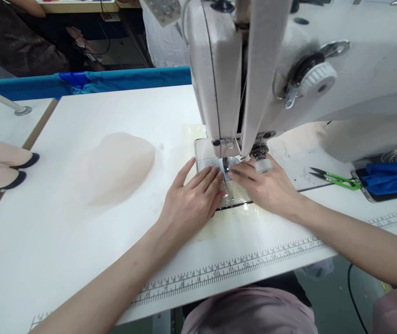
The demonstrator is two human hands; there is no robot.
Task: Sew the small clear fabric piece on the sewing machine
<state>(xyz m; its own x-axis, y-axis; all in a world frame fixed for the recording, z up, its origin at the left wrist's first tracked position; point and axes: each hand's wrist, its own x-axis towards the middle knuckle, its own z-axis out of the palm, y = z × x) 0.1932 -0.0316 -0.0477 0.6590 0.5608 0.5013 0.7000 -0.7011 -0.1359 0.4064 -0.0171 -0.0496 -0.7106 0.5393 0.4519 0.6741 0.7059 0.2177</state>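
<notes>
My left hand (193, 197) lies flat on the metal plate of a white sewing machine (215, 79), fingers stretched toward the presser foot (225, 164). From the other side my right hand (268, 183) reaches in, its fingers extended and low beside the foot and needle area. Any cloth under the fingertips is too small or hidden to make out. A thin, sheer beige fabric piece (125, 167) lies on the white table (80, 260) left of my left hand. More pale beige fabric (299, 139) shows beneath the machine arm, behind my right hand.
Green-handled thread snips (337, 178) lie at the right, beside a tray with blue cloth (393, 178). A printed ruler (219, 273) runs along the front edge. Two beige tube shapes with black ends (3, 162) jut in from the left. Other people stand beyond the blue cloth border (132, 79).
</notes>
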